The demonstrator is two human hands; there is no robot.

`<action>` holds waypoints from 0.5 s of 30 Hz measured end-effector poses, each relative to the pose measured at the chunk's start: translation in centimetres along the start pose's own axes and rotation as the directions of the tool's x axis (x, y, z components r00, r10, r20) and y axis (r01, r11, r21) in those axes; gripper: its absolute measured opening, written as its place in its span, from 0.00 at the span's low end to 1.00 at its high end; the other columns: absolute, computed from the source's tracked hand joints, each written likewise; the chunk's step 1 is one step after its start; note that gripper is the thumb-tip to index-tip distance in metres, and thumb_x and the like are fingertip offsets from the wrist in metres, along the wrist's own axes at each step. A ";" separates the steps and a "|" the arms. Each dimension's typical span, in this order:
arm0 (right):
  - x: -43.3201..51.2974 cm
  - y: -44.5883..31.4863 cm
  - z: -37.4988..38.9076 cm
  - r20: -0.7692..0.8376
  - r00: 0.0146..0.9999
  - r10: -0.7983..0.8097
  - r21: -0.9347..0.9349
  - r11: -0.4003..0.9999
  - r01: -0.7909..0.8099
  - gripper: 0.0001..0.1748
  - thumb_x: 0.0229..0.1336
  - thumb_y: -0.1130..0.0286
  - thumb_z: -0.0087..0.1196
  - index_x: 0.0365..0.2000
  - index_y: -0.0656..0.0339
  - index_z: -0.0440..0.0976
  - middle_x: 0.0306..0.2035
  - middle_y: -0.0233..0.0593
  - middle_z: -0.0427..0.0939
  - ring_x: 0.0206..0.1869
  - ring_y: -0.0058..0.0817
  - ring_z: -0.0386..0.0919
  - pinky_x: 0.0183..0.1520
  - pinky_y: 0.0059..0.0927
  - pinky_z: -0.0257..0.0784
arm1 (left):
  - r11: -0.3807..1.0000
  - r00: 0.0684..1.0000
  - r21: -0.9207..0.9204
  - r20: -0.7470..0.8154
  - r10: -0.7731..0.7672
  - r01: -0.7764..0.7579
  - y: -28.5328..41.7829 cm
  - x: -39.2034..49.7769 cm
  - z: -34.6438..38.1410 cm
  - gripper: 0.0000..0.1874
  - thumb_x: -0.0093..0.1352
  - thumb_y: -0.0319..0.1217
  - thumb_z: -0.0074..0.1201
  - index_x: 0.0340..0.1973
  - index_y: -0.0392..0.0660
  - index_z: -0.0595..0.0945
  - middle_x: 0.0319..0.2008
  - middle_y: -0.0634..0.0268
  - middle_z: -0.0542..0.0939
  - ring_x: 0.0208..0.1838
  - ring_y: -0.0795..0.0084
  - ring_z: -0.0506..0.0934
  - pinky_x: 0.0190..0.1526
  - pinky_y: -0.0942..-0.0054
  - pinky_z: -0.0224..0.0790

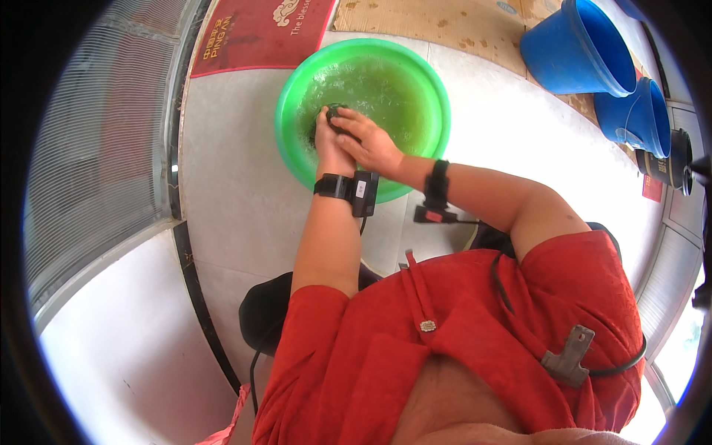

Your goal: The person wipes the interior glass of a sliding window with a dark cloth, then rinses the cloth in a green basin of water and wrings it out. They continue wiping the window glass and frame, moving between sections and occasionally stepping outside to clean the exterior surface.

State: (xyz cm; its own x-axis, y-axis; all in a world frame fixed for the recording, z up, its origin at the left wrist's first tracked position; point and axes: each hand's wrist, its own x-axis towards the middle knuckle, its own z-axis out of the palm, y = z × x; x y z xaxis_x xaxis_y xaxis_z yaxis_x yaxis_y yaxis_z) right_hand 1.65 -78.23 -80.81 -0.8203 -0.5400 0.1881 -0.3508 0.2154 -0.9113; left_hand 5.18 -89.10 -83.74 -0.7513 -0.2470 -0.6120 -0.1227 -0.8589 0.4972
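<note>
A green plastic basin [446,119] with cloudy, sudsy water stands on the pale tiled floor. Over its left part my two hands are together around a small dark object [337,113], whose kind I cannot tell. My left hand [329,142] cups it from the left and below, with the fingers partly hidden. The right hand [367,142] lies over it from the right, its fingers bent across the top. Something dark also shows in the water just left of my left hand. Both wrists wear black straps with small devices.
Two blue plastic buckets [537,50] and a black bucket [664,167] are at the upper right. Flattened cardboard [423,19] and a red mat [250,39] lie beyond the basin. At the left is a ribbed, translucent door panel [105,133]. A cable hangs from each wrist device.
</note>
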 end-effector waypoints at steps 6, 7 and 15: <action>3.2 1.8 -0.7 -0.033 0.904 0.426 0.128 0.899 -0.419 0.17 0.66 0.62 0.54 0.49 0.57 0.84 0.42 0.56 0.85 0.46 0.48 0.85 0.52 0.42 0.80 | 1.000 0.982 0.026 -0.186 0.017 -0.012 -2.7 0.1 2.2 0.23 0.77 0.51 0.45 0.48 0.45 0.80 0.44 0.61 0.84 0.46 0.62 0.83 0.46 0.61 0.79; 2.4 1.6 -0.3 -0.061 0.949 0.309 0.111 0.947 -0.301 0.17 0.66 0.62 0.55 0.50 0.58 0.84 0.41 0.55 0.85 0.46 0.47 0.85 0.53 0.42 0.80 | 1.000 0.986 -0.010 -0.167 0.025 -0.027 -1.9 0.2 1.8 0.23 0.77 0.52 0.44 0.46 0.45 0.80 0.42 0.62 0.83 0.45 0.62 0.82 0.45 0.62 0.78; 1.6 -0.2 -0.7 -0.125 0.892 0.433 0.232 0.887 -0.398 0.21 0.68 0.56 0.55 0.47 0.64 0.83 0.41 0.56 0.85 0.45 0.49 0.85 0.50 0.42 0.80 | 0.996 0.968 -0.082 -0.246 -0.052 0.033 -1.7 0.9 1.2 0.22 0.76 0.47 0.49 0.51 0.40 0.77 0.43 0.59 0.81 0.43 0.61 0.82 0.43 0.62 0.78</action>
State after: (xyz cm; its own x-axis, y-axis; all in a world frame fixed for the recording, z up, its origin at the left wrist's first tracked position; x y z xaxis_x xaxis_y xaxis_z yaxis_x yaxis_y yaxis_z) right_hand 0.03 -78.54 -80.08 -0.9407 -0.2867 -0.1813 0.1203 0.2175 -0.9686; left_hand 3.92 -87.37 -84.40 -0.5614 -0.3043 -0.7696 -0.0937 -0.9006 0.4245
